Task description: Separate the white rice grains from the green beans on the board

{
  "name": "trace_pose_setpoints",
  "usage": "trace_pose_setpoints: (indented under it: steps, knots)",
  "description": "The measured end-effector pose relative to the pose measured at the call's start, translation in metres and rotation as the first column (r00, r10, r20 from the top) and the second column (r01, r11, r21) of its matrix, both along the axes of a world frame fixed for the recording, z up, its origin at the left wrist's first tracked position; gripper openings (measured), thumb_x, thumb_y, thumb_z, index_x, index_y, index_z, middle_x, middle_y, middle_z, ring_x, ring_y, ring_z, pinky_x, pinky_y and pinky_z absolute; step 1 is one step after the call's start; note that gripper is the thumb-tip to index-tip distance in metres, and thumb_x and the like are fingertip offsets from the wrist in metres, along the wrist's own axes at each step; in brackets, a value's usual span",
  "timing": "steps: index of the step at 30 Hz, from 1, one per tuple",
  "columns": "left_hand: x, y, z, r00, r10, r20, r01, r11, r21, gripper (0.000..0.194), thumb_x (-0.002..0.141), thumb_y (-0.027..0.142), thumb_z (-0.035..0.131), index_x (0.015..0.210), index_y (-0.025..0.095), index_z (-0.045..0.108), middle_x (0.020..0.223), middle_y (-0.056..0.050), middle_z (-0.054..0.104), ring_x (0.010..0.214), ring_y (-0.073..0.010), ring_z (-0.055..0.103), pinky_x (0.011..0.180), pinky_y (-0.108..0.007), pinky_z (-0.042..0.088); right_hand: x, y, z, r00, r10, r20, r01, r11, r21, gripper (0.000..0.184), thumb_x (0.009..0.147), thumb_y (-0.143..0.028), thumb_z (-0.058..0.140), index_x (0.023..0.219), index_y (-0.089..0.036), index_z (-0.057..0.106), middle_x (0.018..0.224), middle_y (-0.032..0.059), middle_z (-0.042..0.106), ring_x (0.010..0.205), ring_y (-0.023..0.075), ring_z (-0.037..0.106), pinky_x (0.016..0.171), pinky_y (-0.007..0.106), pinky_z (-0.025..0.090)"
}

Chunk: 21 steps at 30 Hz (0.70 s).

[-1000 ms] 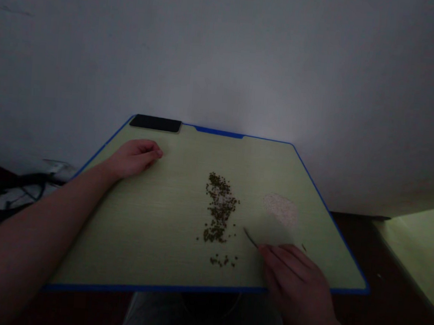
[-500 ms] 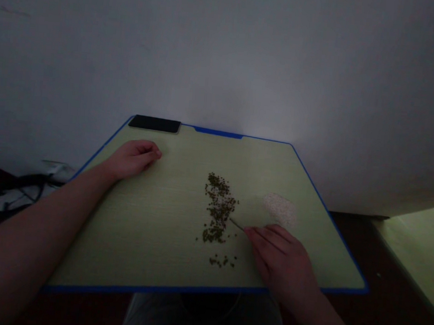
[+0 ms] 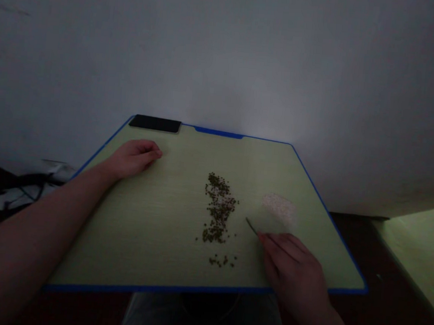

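My right hand pinches a thin, dark stick-like tool, whose tip points up and left over the board. Left of that tip lies a long scattered patch of small green-brown beans, with pale grains showing among them. A smaller cluster of the same beans sits nearer the front edge. Beyond my right hand is a flat patch of fine pale grains. My left hand rests on the board at the left, fingers loosely curled in, with nothing seen in it.
The pale table board has a blue rim. A black phone lies at its far left corner, against a plain wall. Dark cables hang beyond the left edge. My legs are under the front edge.
My right hand has drawn back to the right and slightly towards me, taking the tool's tip away from the beans. My left hand has stayed put.
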State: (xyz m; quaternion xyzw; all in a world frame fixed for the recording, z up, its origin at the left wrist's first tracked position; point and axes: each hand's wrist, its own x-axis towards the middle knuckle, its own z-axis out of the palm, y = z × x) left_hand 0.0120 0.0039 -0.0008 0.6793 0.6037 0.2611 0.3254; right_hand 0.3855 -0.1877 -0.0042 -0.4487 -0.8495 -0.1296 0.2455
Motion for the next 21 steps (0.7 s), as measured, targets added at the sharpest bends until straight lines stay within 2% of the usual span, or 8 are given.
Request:
trace_pose_setpoints:
  steps: [5, 7, 10, 14, 18, 21]
  knots:
    - [0.001, -0.001, 0.001, 1.0, 0.001, 0.014, -0.001, 1.0, 0.003, 0.023, 0.078, 0.039, 0.054, 0.073, 0.017, 0.057, 0.051, 0.005, 0.046, 0.05, -0.0098, 0.041, 0.05, -0.024, 0.032, 0.02, 0.007, -0.002, 0.984, -0.165, 0.064, 0.16, 0.984, 0.077, 0.026, 0.092, -0.016, 0.048, 0.099, -0.011, 0.072, 0.088, 0.0111, 0.074, 0.075, 0.0239, 0.068, 0.067, 0.04, 0.06]
    - [0.001, -0.001, 0.001, 1.0, 0.006, 0.021, -0.006, 1.0, -0.002, 0.023, 0.078, 0.039, 0.054, 0.074, 0.017, 0.058, 0.051, 0.006, 0.045, 0.049, -0.0098, 0.041, 0.049, -0.024, 0.032, 0.022, 0.005, 0.001, 0.984, -0.172, 0.046, 0.167, 0.982, 0.09, 0.024, 0.092, -0.016, 0.049, 0.099, -0.012, 0.072, 0.088, 0.0107, 0.074, 0.076, 0.0239, 0.068, 0.068, 0.04, 0.059]
    - [0.001, -0.001, 0.001, 1.0, 0.015, 0.019, -0.014, 1.0, -0.011, 0.023, 0.078, 0.039, 0.054, 0.074, 0.017, 0.058, 0.051, 0.006, 0.046, 0.048, -0.01, 0.041, 0.049, -0.024, 0.032, 0.015, 0.001, 0.007, 0.999, -0.022, -0.023, 0.023, 0.999, 0.03, 0.023, 0.09, -0.013, 0.052, 0.103, -0.015, 0.071, 0.09, 0.0082, 0.074, 0.077, 0.0202, 0.068, 0.071, 0.036, 0.059]
    - [0.0, 0.0, 0.0, 1.0, 0.003, 0.017, -0.003, 1.0, 0.006, 0.024, 0.079, 0.04, 0.054, 0.074, 0.018, 0.058, 0.05, 0.005, 0.046, 0.048, -0.0109, 0.041, 0.049, -0.025, 0.032, -0.002, 0.0, 0.009, 0.983, 0.167, -0.07, -0.171, 0.984, -0.051, 0.027, 0.089, -0.007, 0.049, 0.106, -0.014, 0.069, 0.091, 0.0071, 0.075, 0.076, 0.0182, 0.068, 0.071, 0.034, 0.06]
    - [-0.001, 0.0, 0.0, 1.0, 0.017, 0.007, -0.017, 1.0, 0.002, 0.023, 0.077, 0.041, 0.056, 0.07, 0.019, 0.058, 0.05, 0.004, 0.047, 0.048, -0.0118, 0.042, 0.049, -0.026, 0.033, -0.007, 0.0, 0.01, 0.963, 0.257, -0.087, -0.263, 0.963, -0.062, 0.03, 0.087, -0.006, 0.047, 0.106, -0.015, 0.068, 0.089, 0.0066, 0.076, 0.076, 0.0178, 0.069, 0.07, 0.033, 0.06]
    - [-0.001, 0.001, -0.001, 1.0, 0.024, 0.015, -0.024, 1.0, -0.005, 0.022, 0.076, 0.041, 0.057, 0.068, 0.02, 0.057, 0.05, 0.004, 0.047, 0.047, -0.0115, 0.042, 0.049, -0.026, 0.033, -0.001, -0.002, 0.012, 0.956, 0.275, -0.1, -0.281, 0.959, -0.047, 0.031, 0.087, -0.007, 0.047, 0.108, -0.018, 0.068, 0.087, 0.0053, 0.076, 0.076, 0.0165, 0.069, 0.07, 0.031, 0.06]
